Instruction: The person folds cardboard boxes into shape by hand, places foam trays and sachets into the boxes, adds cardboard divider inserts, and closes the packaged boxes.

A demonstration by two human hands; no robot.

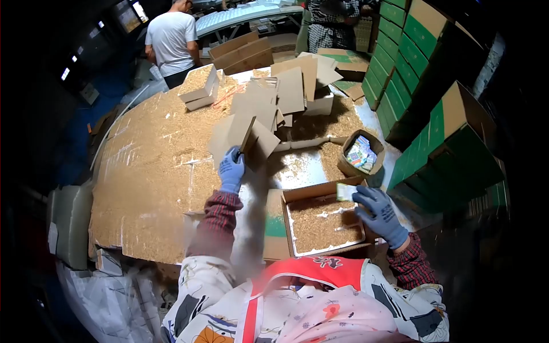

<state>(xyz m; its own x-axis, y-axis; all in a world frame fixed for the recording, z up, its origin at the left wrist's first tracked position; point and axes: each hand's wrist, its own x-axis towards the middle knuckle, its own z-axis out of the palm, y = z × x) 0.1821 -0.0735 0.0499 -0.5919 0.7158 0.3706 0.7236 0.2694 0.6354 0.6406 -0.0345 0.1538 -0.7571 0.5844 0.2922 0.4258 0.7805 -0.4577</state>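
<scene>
Your gloved left hand closes its fingers on the lower edge of a cardboard piece, raised at ten o'clock from the open box before you. At the box's two o'clock corner, your gloved right hand pinches a small packet by its right end, thumb and fingers nearly closed, above the rim. Below the packet, inside the box, sits a white-rimmed tray of shavings. The bin of other packets stands at one o'clock from the box, just beyond your right hand. Loose cardboard sheets lie heaped at eleven o'clock, beyond your left hand; farther that way, a person in a white shirt faces away.
</scene>
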